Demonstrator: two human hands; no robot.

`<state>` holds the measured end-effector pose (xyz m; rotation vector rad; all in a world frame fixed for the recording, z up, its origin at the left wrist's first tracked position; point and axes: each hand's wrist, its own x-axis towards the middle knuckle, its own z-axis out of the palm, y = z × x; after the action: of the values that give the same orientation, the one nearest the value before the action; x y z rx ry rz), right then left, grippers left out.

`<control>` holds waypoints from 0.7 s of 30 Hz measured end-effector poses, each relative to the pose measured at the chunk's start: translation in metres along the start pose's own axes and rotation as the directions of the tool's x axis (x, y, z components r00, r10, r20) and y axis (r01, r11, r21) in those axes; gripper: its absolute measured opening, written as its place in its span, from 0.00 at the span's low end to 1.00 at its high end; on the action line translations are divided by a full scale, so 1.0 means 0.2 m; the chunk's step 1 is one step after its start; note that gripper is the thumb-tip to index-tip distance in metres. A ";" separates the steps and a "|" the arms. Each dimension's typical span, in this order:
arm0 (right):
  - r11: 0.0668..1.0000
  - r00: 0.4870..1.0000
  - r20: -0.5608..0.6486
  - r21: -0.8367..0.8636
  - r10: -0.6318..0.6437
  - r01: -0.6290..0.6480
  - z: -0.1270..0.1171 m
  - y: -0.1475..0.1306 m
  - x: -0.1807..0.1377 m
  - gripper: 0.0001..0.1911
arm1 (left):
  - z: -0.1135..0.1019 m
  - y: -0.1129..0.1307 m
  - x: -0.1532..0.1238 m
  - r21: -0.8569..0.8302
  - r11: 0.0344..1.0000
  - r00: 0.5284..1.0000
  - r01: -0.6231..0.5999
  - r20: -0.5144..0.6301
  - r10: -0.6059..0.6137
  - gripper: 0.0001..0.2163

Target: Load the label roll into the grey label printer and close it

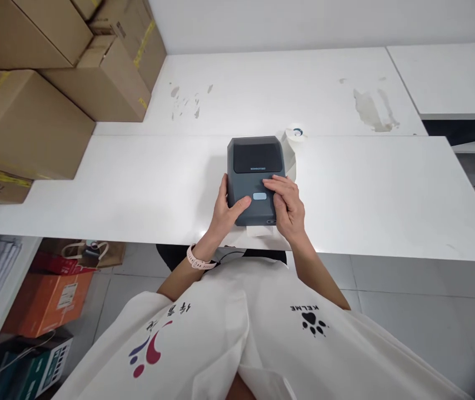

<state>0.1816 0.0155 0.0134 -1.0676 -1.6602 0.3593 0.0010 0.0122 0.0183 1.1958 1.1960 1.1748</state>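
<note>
A dark grey label printer [256, 210] with a glossy black lid and a light blue button [259, 196] stands at the table's front edge. My left hand [226, 214] grips its left side, thumb lying on top beside the button. My right hand [289, 208] rests on the printer's right part, fingers stretched over the top surface. A white strip of paper [259, 230] shows at the printer's front. Behind its right rear corner lies a white paper roll [294, 135], whose loose band runs down beside the printer.
Cardboard boxes [29, 122] are stacked at the left end of the white table [366, 194]. Below left, an orange box [49, 303] and a paper bag [110, 253] stand near a white shelf. A white wall [304, 25] closes off the back.
</note>
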 end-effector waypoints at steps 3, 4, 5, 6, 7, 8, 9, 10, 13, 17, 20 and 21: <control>1.000 1.000 0.000 0.012 0.011 -0.011 0.00 0.00 0.00 0.16 | -0.01 -0.06 -0.17 0.157 0.987 0.948 -0.014 -0.312 0.063 0.24; 1.000 1.000 -0.001 0.011 0.014 -0.014 0.00 0.00 0.00 0.15 | -0.02 -0.08 -0.22 0.177 0.984 0.932 -0.012 -0.354 0.075 0.20; 1.000 1.000 -0.002 0.008 0.017 -0.017 0.00 0.00 0.00 0.14 | -0.02 -0.09 -0.26 0.162 0.987 0.955 0.023 -0.296 0.027 0.19; 1.000 1.000 -0.004 0.005 0.019 -0.019 0.00 0.00 0.00 0.14 | -0.01 -0.10 -0.29 0.131 0.987 0.985 0.091 -0.156 -0.070 0.21; 1.000 1.000 -0.004 0.002 0.019 -0.019 0.00 0.00 0.00 0.13 | -0.01 -0.10 -0.31 0.086 0.982 0.986 0.168 -0.014 -0.167 0.23; 1.000 1.000 -0.001 0.001 0.016 -0.016 0.00 0.00 0.00 0.13 | 0.00 -0.10 -0.31 0.046 0.965 0.956 0.259 0.129 -0.262 0.24; 1.000 1.000 0.009 -0.003 0.010 -0.010 -0.01 0.00 0.00 0.15 | 0.00 -0.09 -0.30 0.015 0.937 0.908 0.348 0.242 -0.341 0.25; 1.000 1.000 0.029 -0.011 0.001 0.000 -0.01 0.00 0.00 0.17 | 0.01 -0.07 -0.28 -0.010 0.906 0.862 0.422 0.312 -0.399 0.24; 0.995 0.993 0.117 -0.092 -0.030 0.041 -0.04 -0.01 0.00 0.24 | 0.01 -0.05 -0.23 -0.037 0.847 0.795 0.530 0.369 -0.482 0.22; 0.944 0.977 0.205 -0.309 -0.052 0.115 -0.08 -0.03 0.00 0.19 | -0.01 -0.04 -0.22 -0.008 0.869 0.803 0.494 0.388 -0.453 0.21; 0.909 0.969 0.242 -0.390 -0.056 0.150 -0.09 -0.05 -0.01 0.15 | -0.05 -0.04 -0.24 0.021 0.894 0.829 0.447 0.365 -0.423 0.22; 0.910 0.966 0.252 -0.388 -0.049 0.147 -0.10 -0.05 -0.01 0.16 | -0.07 -0.04 -0.24 0.021 0.903 0.849 0.429 0.332 -0.411 0.24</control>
<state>0.1940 0.0024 0.0259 -1.2744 -2.0550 0.0746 -0.0137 -0.0351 0.0123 0.9743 1.0881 0.6419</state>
